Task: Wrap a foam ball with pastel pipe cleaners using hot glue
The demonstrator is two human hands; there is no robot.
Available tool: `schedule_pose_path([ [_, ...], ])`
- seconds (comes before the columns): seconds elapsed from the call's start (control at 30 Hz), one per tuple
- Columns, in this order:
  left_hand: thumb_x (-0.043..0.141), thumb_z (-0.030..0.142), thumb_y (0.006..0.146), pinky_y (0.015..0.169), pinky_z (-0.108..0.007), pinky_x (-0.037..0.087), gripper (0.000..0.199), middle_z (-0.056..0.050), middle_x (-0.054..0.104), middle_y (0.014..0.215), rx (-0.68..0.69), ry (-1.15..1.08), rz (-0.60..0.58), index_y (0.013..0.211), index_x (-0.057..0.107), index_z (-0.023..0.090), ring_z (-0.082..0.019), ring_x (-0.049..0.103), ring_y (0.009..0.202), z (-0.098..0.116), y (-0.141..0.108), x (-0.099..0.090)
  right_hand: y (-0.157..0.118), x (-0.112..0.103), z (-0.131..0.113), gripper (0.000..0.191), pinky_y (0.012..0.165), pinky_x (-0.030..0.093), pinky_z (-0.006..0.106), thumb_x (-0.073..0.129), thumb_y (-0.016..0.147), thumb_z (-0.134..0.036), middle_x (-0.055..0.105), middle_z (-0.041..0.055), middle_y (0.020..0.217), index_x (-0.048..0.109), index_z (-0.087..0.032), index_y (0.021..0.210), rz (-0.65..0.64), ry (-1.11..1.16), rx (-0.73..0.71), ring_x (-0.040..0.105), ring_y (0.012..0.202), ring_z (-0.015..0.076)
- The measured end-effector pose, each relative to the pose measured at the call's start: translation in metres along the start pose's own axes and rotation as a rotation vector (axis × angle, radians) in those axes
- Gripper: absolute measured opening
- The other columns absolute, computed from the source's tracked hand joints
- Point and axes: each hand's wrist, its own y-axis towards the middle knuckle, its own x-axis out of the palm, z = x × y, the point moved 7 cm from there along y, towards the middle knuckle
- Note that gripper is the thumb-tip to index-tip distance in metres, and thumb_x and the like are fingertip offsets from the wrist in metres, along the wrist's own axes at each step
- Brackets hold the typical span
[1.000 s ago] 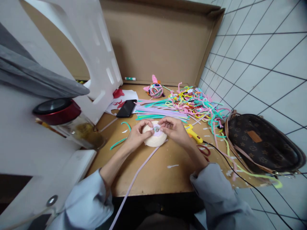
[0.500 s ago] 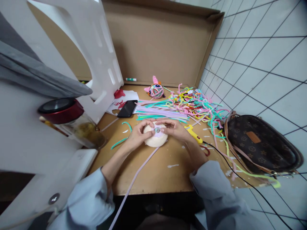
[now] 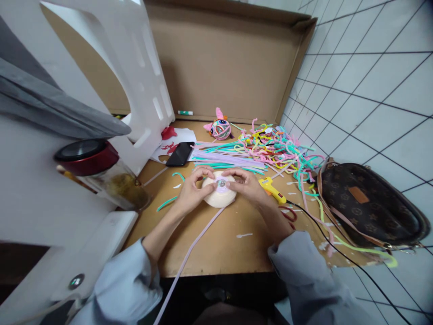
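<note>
A round cream-white roll (image 3: 219, 200) with a lilac centre lies on the brown table. My left hand (image 3: 196, 189) grips its left side, thumb near the centre. On the right side my right hand (image 3: 246, 185) holds it the same way, thumb and fingers at the rim. From the roll's lower edge a long lilac strip (image 3: 191, 248) runs down over the table's front edge. Behind the roll lies a bundle of lilac and teal pipe cleaners (image 3: 230, 159). A yellow glue gun (image 3: 272, 189) rests right of my right hand, with red-handled scissors (image 3: 289, 215) partly beneath my forearm.
A phone (image 3: 180, 154), a pink figure (image 3: 220, 128) and a tangled pipe cleaner pile (image 3: 274, 146) lie further back. The glass jar (image 3: 122, 185) stands left, the brown bag (image 3: 368, 203) right. A black cable (image 3: 324, 234) crosses the right side.
My right hand's fingers have shifted slightly at the roll's rim, and my left fingers have lifted a little. The roll stays in about the same place.
</note>
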Motion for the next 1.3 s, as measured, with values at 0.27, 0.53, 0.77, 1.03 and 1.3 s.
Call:
schedule_pose_path([
  [0.27,0.071,0.032,0.072,0.089,-0.035,0.046,0.013,-0.006,0.063,0.096,0.091,0.048,0.024,0.073,0.067,0.020,-0.022,0.060,0.099,0.013,-0.001,-0.001,0.000,-0.004,0.006,0.033,0.069,0.052,0.029,0.077,0.061,-0.032,0.072,0.0045,0.098,0.071,-0.019,0.092,0.060,-0.055,-0.010,0.065,0.080,0.0176],
  [0.53,0.071,0.037,0.076,0.084,-0.033,0.047,0.017,-0.008,0.065,0.103,0.098,0.087,0.011,0.079,0.069,0.020,-0.023,0.060,0.102,0.014,-0.003,-0.002,0.000,-0.004,0.008,0.034,0.071,0.052,0.030,0.077,0.060,-0.033,0.071,0.0042,0.096,0.071,-0.020,0.091,0.099,-0.056,-0.014,0.064,0.080,0.0175],
  [0.77,0.069,0.038,0.079,0.086,-0.034,0.049,0.018,-0.008,0.065,0.103,0.111,0.106,-0.001,0.080,0.069,0.020,-0.022,0.061,0.102,0.015,-0.003,-0.001,-0.002,-0.006,0.009,0.035,0.071,0.053,0.030,0.078,0.061,-0.034,0.071,0.0053,0.101,0.072,-0.021,0.092,0.120,-0.082,-0.001,0.064,0.084,0.0191],
  [1.03,0.063,0.038,0.085,0.092,-0.036,0.048,0.019,-0.009,0.064,0.107,0.158,0.174,-0.040,0.089,0.066,0.020,-0.022,0.061,0.104,0.018,-0.005,0.000,-0.002,-0.007,0.007,0.035,0.076,0.053,0.033,0.077,0.061,-0.035,0.069,0.0063,0.102,0.071,-0.020,0.092,0.129,-0.099,-0.013,0.063,0.089,0.0201],
  [1.3,0.077,0.043,0.074,0.098,-0.040,0.046,0.037,-0.011,0.063,0.114,0.307,0.400,-0.065,0.098,0.059,0.021,-0.025,0.060,0.110,0.028,-0.009,0.007,-0.003,-0.008,0.006,0.031,0.083,0.052,0.036,0.074,0.065,-0.033,0.068,0.0063,0.103,0.072,-0.021,0.094,0.153,-0.158,-0.042,0.062,0.098,0.0225],
])
